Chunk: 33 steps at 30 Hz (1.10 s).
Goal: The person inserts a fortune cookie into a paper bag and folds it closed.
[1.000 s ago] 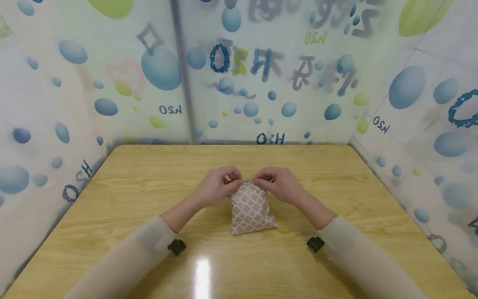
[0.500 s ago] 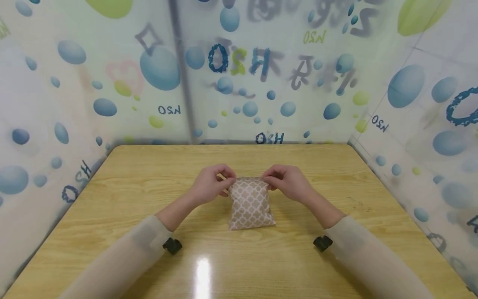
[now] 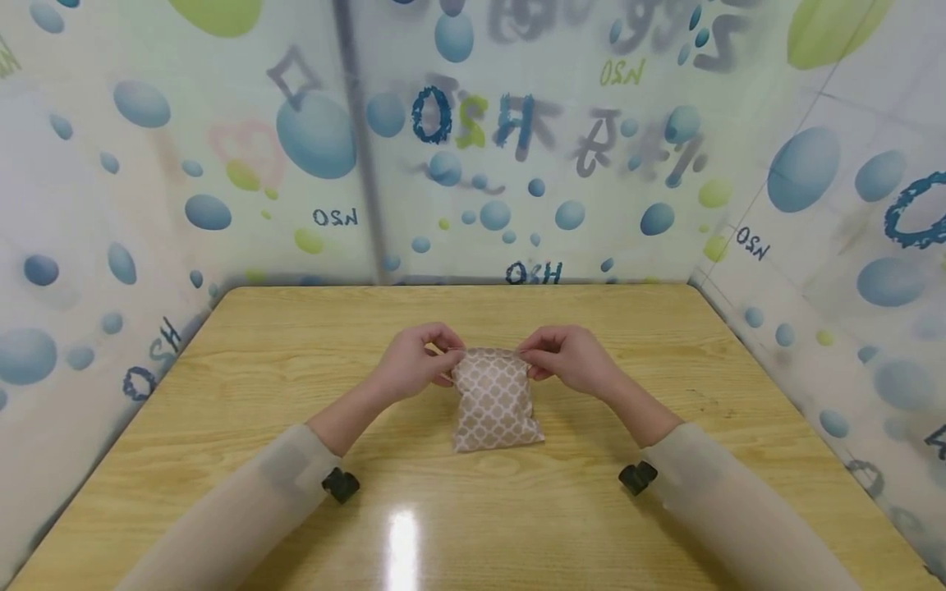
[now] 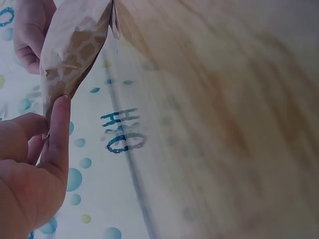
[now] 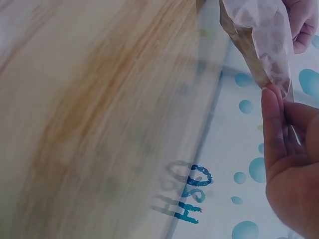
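A small beige bag (image 3: 495,402) with a white lattice pattern stands, plump, near the middle of the wooden table. My left hand (image 3: 417,361) pinches its top left corner between thumb and fingers. At the opposite top corner, my right hand (image 3: 569,361) pinches the edge in the same way. The top edge is drawn flat between the two hands. Seen from the left wrist, the bag (image 4: 75,55) tapers down to the thumb and finger. In the right wrist view its side (image 5: 264,45) narrows towards the pinch. The bag's contents are hidden.
The wooden table (image 3: 259,369) spreads around the bag on all sides. Walls printed with blue and green drops, such as the back wall (image 3: 473,189), enclose its far edge and both sides. A dark wrist device (image 3: 342,485) sits at the left cuff, another (image 3: 638,477) at the right.
Both hands have moved apart, from close together at the top middle of the bag to its two corners. The bag's top has widened and flattened, and its bottom sits slightly farther back.
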### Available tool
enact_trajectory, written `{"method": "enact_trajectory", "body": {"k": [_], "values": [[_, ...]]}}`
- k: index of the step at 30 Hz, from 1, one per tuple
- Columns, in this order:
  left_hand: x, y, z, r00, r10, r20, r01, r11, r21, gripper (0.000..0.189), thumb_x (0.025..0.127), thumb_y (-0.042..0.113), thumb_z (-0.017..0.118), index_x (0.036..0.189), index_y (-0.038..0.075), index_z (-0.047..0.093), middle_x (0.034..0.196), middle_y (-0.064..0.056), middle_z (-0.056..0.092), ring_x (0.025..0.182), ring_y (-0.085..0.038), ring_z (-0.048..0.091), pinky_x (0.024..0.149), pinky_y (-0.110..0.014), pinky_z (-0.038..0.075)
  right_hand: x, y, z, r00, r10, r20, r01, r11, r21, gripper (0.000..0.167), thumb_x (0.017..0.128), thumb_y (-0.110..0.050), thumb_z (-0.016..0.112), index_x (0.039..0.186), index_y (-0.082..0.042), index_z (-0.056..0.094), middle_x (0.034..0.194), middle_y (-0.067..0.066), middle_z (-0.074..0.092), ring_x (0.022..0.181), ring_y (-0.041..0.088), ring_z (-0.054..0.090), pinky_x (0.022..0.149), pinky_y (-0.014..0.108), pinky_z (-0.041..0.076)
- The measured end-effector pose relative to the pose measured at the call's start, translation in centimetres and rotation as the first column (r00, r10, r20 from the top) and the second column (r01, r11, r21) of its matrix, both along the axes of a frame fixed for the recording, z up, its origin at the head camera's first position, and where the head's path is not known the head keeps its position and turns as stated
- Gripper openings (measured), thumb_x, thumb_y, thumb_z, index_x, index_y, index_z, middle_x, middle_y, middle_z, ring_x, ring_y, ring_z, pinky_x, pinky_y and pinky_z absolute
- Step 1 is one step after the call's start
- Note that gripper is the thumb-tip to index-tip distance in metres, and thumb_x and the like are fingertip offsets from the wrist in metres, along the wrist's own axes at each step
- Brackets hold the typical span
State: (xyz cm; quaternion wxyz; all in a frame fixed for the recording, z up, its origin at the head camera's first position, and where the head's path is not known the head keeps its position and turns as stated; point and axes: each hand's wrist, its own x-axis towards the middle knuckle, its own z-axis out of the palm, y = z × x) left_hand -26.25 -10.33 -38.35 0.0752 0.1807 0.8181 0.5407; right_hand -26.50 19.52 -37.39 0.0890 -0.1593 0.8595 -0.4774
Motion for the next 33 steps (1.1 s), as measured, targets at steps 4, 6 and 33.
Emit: {"method": "enact_trajectory", "body": {"k": [4,6,33], "values": [[-0.2,0.0,0.0,1.0,0.012,-0.008,-0.012,1.0,-0.013,0.007,0.106,0.008,0.071,0.112,0.005,0.074,0.11,-0.016,0.07,0.081,-0.02,0.077,0.08,-0.049,0.069,-0.1,-0.2,0.0,1.0,-0.008,-0.008,0.008,1.0,0.011,0.013,0.107,-0.012,0.072,0.112,-0.007,0.082,0.098,0.009,0.081,0.082,0.017,0.077,0.088,0.052,0.068],[-0.3,0.1,-0.1,1.0,0.016,-0.02,-0.016,1.0,-0.017,0.006,0.106,0.008,0.071,0.11,0.005,0.075,0.109,-0.016,0.071,0.079,-0.019,0.077,0.081,-0.051,0.068,-0.2,-0.3,0.0,1.0,-0.015,-0.006,0.015,1.0,0.02,0.012,0.107,-0.011,0.071,0.112,-0.007,0.082,0.097,0.008,0.08,0.082,0.016,0.076,0.088,0.051,0.068],[-2.1,0.2,-0.2,0.993,0.082,0.086,-0.076,0.995,-0.062,0.007,0.103,0.008,0.075,0.108,0.003,0.077,0.104,-0.012,0.072,0.077,-0.018,0.074,0.076,-0.039,0.069,-1.5,-1.0,0.4,0.997,-0.024,0.067,0.015,0.991,0.133,0.024,0.109,-0.015,0.069,0.128,-0.004,0.077,0.114,0.015,0.079,0.091,0.022,0.079,0.087,0.045,0.068]]}}
